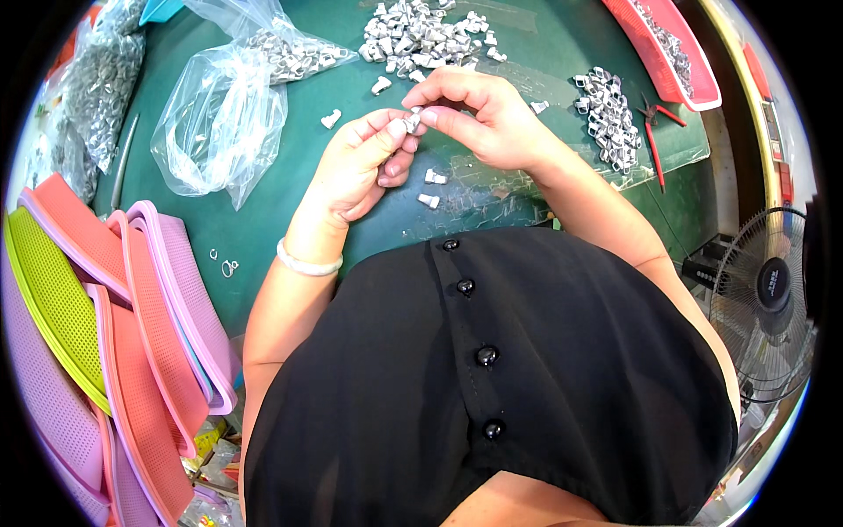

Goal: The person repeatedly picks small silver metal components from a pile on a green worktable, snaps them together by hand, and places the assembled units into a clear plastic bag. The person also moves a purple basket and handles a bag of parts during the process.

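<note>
Over the green table, a small silvery metal part (pixel 413 120) is pinched between the thumb and fingers of my left hand (pixel 371 158). My right hand (pixel 479 114) meets it from the other side, its thumb and index finger closed at the same part. Fingertips cover much of the piece, so its exact shape is hidden. A large heap of similar small metal parts (pixel 417 39) lies just beyond my hands. Two loose parts (pixel 432 177) rest nearer to me, below my hands. Another single part (pixel 331 119) sits to the left of my left hand.
A clear plastic bag (pixel 224 123) holding metal parts lies at left. On the right are a pile of square metal pieces (pixel 608 123), red-handled pliers (pixel 655 149) and a pink basket (pixel 702 92). Stacked plastic baskets (pixel 149 351) stand at lower left; a fan (pixel 773 285) is at right.
</note>
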Demonstrator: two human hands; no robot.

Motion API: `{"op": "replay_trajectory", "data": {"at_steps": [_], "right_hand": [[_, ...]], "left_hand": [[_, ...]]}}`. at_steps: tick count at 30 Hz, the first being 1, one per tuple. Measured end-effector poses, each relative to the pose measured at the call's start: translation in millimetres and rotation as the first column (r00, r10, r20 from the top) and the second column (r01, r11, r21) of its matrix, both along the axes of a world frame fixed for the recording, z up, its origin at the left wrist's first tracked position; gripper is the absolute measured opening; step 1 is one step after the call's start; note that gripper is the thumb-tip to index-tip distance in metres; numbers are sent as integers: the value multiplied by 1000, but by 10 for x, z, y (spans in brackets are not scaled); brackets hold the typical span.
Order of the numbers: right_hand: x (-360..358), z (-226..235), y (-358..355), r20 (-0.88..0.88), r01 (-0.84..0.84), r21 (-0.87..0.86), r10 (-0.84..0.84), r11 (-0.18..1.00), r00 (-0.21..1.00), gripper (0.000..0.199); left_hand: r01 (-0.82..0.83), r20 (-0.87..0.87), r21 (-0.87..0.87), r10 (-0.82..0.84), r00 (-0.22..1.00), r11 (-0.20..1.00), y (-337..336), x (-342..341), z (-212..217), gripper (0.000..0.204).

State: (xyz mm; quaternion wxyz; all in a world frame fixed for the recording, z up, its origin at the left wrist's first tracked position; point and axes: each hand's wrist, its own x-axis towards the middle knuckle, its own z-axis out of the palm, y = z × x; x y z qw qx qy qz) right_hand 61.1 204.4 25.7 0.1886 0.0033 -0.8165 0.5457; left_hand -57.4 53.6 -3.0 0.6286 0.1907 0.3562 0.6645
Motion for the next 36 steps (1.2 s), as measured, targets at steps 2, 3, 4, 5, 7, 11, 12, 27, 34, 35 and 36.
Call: {"op": "replay_trajectory", "data": {"at_steps": [2,3,4,5,7,11,12,27,34,35,36], "right_hand": [[6,10,-8,13,-2,10,2,1000,1000,14],[5,4,-9,16,3,-10,-3,1000,1000,14],[3,-5,-11,20,8,-30,-7,1000,1000,14],[3,-10,-12,24,12,-49,-11,999,1000,14],[8,-9,-19,33,18,-63,-16,998,999,13],[3,-22,-20,28,47,-61,-45,997,999,16],[4,-26,-20,29,48,-59,-46,997,999,16],[15,-25,-20,6,71,4,-71,997,997,14],[17,-7,-31,-11,72,24,-72,997,997,13],[17,-8,-30,-13,74,24,-73,997,997,13],[17,-14,-27,-19,76,33,-75,997,997,13]], "left_hand": [[-1,27,-7,2,1000,1000,1,3,7,20],[-8,47,-17,9,999,1000,4,11,24,20],[-15,67,-27,16,998,1000,6,17,33,20],[-4,81,-22,6,997,1000,5,14,26,20],[18,108,-10,-17,994,1000,4,2,5,20],[31,133,-7,-29,991,1000,4,1,-1,20],[31,137,-9,-29,990,999,5,3,1,20],[32,143,-37,-27,989,999,14,6,9,20],[31,134,-41,-26,991,999,14,6,5,20],[20,128,-41,-15,992,999,18,12,4,20],[9,123,-41,-4,992,999,24,20,3,19]]}}
